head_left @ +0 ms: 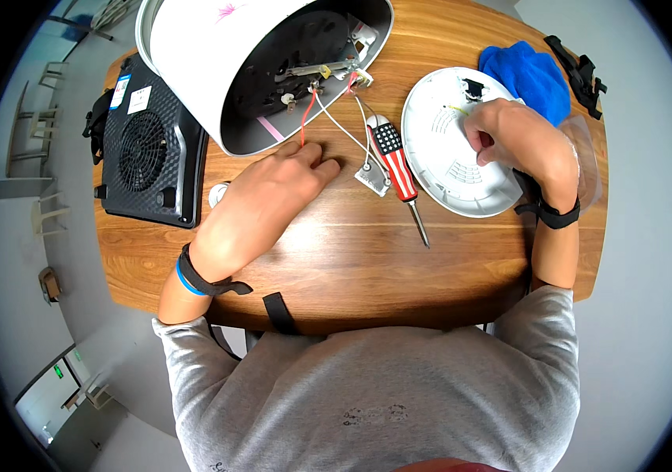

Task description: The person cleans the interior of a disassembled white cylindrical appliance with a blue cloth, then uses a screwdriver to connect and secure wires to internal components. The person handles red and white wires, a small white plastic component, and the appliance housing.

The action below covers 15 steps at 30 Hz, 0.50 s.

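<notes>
My left hand point(273, 185) rests low over the table in front of a white rice-cooker-like body point(194, 71) lying on its side, its dark inside facing me. A red wire point(307, 118) runs from the body's inside down to my bent fingers, which close on its end. White wires point(340, 122) lead from the same place to a small metal plate point(373, 178) on the table. Over a round white vented cover point(462, 189), my right hand point(505, 138) is closed with fingertips pressed together; what they hold, if anything, is hidden. A short yellow wire point(455, 108) shows beside its knuckles.
A screwdriver point(395, 157) with a star-and-stripe handle lies between the body and the cover. Blue cloth point(528, 75) and a black strap point(579, 71) are at the far right. On the left stands a black cooling pad point(147, 149); a small white round piece point(218, 193) is nearby.
</notes>
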### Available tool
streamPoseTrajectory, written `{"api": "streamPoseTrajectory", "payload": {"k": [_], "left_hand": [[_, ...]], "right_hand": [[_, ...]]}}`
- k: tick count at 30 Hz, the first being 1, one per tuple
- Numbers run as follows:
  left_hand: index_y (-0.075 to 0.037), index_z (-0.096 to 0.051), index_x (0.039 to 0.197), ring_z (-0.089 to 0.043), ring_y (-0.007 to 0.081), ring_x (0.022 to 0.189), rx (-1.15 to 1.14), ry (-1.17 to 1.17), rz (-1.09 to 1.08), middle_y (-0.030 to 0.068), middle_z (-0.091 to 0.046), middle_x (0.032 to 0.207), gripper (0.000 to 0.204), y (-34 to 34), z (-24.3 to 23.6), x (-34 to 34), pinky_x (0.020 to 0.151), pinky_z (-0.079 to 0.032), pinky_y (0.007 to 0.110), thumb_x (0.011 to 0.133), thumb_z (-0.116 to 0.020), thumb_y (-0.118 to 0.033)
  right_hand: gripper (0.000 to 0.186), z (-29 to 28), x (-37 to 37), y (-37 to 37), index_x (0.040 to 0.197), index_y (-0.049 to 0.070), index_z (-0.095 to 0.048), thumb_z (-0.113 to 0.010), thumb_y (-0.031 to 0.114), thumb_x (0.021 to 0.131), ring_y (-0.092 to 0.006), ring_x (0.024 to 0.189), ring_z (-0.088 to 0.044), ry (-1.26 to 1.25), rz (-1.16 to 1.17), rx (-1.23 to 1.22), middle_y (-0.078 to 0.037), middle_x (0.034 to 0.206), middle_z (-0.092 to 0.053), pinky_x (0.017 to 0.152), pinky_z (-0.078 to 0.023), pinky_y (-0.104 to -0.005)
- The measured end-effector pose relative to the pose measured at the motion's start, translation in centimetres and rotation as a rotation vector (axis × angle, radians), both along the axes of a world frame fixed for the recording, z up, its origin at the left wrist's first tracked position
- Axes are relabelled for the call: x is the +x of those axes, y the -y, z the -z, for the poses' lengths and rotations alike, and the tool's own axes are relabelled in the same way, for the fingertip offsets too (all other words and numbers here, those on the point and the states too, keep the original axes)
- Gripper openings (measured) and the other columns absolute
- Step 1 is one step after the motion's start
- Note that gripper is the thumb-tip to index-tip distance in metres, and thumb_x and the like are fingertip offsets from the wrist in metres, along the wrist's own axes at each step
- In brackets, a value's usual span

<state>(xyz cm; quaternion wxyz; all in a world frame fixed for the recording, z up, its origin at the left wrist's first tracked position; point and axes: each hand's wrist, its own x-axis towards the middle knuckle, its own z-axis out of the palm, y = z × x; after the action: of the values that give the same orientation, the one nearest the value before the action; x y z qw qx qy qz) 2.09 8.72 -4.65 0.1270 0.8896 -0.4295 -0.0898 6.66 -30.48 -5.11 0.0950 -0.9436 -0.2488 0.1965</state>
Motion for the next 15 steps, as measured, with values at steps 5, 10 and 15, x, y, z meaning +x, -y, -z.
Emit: {"api": "streamPoseTrajectory", "payload": {"k": [5,10,15], "left_hand": [[-0.001,-0.070,0.142,-0.072,0.0432,0.126,0.043,-0.039,-0.016,0.0199,-0.070,0.135,0.044,-0.1,-0.3,0.1,0.107,-0.060,0.046,0.100,-0.060,-0.001],[-0.001,-0.072,0.137,-0.074,0.0407,0.117,0.077,-0.006,0.005,0.0173,-0.070,0.131,0.038,-0.1,-0.5,0.1,0.098,-0.062,0.047,0.099,-0.062,-0.002],[-0.002,-0.076,0.125,-0.077,0.0379,0.107,0.097,0.053,0.005,0.0152,-0.070,0.127,0.029,0.0,-0.6,-0.1,0.090,-0.063,0.046,0.098,-0.067,-0.003]], "right_hand": [[0.019,0.3,0.1,0.2,0.088,0.006,-0.074,-0.092,0.008,0.084,-0.0365,0.089,-0.073,0.016,-0.030,-0.036,-0.013,0.090,-0.077,0.081,-0.056,-0.0455],[0.021,0.2,-0.3,0.0,0.092,0.004,-0.068,-0.088,0.011,0.092,-0.0381,0.090,-0.072,0.051,-0.055,0.021,-0.013,0.096,-0.077,0.081,-0.055,-0.0466],[0.024,-0.1,-0.7,-1.0,0.096,0.003,-0.064,-0.087,0.013,0.097,-0.0407,0.089,-0.071,0.098,-0.021,-0.033,-0.016,0.093,-0.074,0.081,-0.054,-0.0486]]}}
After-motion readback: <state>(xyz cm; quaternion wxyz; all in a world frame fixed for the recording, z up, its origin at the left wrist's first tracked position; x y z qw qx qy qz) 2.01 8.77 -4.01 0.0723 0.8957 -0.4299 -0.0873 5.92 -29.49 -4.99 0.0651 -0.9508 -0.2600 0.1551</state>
